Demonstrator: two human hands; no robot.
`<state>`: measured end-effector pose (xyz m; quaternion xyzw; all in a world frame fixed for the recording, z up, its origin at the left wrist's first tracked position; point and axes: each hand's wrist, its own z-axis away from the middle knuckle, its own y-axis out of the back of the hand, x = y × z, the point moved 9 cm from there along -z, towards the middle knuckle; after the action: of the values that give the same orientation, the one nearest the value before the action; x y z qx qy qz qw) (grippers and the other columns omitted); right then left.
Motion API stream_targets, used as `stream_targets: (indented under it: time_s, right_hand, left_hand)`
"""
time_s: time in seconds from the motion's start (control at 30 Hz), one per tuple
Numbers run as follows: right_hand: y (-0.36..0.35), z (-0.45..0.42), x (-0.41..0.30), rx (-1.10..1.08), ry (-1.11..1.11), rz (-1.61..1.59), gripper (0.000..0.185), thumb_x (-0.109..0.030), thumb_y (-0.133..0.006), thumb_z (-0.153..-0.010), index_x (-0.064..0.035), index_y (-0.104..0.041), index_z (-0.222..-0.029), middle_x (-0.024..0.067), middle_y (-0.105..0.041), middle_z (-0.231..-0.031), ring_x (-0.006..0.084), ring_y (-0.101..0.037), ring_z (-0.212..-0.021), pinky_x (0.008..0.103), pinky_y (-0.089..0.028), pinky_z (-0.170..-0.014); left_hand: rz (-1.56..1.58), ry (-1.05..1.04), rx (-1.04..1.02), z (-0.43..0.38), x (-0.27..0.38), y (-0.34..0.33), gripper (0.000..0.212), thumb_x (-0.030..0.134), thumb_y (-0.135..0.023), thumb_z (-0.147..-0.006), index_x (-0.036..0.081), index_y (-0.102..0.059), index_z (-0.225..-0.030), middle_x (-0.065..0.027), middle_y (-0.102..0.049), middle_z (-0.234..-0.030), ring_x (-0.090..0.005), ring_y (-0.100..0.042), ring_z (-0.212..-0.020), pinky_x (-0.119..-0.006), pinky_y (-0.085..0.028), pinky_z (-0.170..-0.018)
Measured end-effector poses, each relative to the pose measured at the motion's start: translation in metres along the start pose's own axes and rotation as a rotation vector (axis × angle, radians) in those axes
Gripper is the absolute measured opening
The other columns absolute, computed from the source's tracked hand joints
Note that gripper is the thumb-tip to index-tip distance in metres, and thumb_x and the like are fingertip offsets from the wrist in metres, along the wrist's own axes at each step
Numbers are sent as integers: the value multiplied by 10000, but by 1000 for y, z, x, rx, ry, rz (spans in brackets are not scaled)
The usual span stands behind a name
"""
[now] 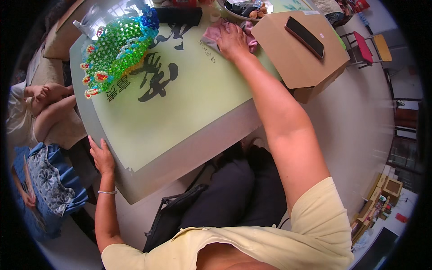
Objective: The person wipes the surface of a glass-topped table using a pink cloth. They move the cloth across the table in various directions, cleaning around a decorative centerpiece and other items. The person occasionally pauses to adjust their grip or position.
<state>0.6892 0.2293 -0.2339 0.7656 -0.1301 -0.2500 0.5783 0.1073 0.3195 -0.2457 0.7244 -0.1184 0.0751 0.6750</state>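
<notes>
My right hand (233, 41) presses a pink cloth (212, 33) flat against the glass-topped table (195, 114), with the arm stretched far forward. Folds of the cloth stick out on both sides of the fingers. At the table's left edge rests my left hand (102, 158), fingers spread and holding nothing; a bangle circles that wrist. A beaded peacock ornament (121, 54) in green, blue and white stands on the table's far left part. Dark printed characters mark the tabletop beside it.
On the right, a cardboard box (287, 50) carries a smartphone (305, 36) and overhangs the table edge. Behind the cloth sits a tray (233, 15) of small items near a black box (179, 15). Another person (47, 104) sits at left. A small chair (362, 49) stands beyond.
</notes>
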Motion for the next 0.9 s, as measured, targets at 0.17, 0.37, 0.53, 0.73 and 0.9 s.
stream_targets:
  time_s: [0.17,0.37,0.53,0.73,0.9]
  right_hand:
    - [-8,-20,11,-14,-29,-15,603,-353,-513,-888,-136,-320,-1416,183,-304,-1435,374,-291,-1317,494,-265,-1078]
    - [-6,-40,19,-29,-178,-51,659,-400,-522,-862,-126,-309,-1422,156,-298,-1450,368,-283,-1325,494,-255,-1082]
    - [-8,-38,28,67,-173,17,681,-454,-527,-840,-137,-331,-1410,148,-335,-1434,350,-301,-1323,490,-246,-1086]
    - [2,5,1,52,7,-15,654,-474,-516,-847,-177,-366,-1410,118,-345,-1441,291,-276,-1350,493,-215,-1089]
    - [17,71,-26,52,27,50,602,-475,-489,-870,-196,-399,-1396,96,-355,-1439,266,-274,-1355,476,-206,-1084]
  left_hand:
    - [9,-6,-7,0,0,-1,627,464,-413,-944,163,-231,-1463,-244,-452,-1292,-431,-494,-1119,-462,-411,-919]
    - [11,-22,-8,1,1,1,620,453,-408,-949,150,-233,-1461,-248,-453,-1284,-430,-491,-1122,-464,-409,-919]
    - [45,-81,9,1,9,1,621,452,-407,-949,150,-231,-1462,-252,-467,-1252,-429,-497,-1101,-468,-413,-909]
    - [26,7,-36,4,6,1,629,470,-400,-946,151,-232,-1462,-262,-462,-1268,-426,-488,-1126,-465,-408,-921]
    - [3,18,-11,0,1,1,646,491,-411,-932,161,-238,-1459,-265,-462,-1281,-426,-497,-1126,-469,-414,-921]
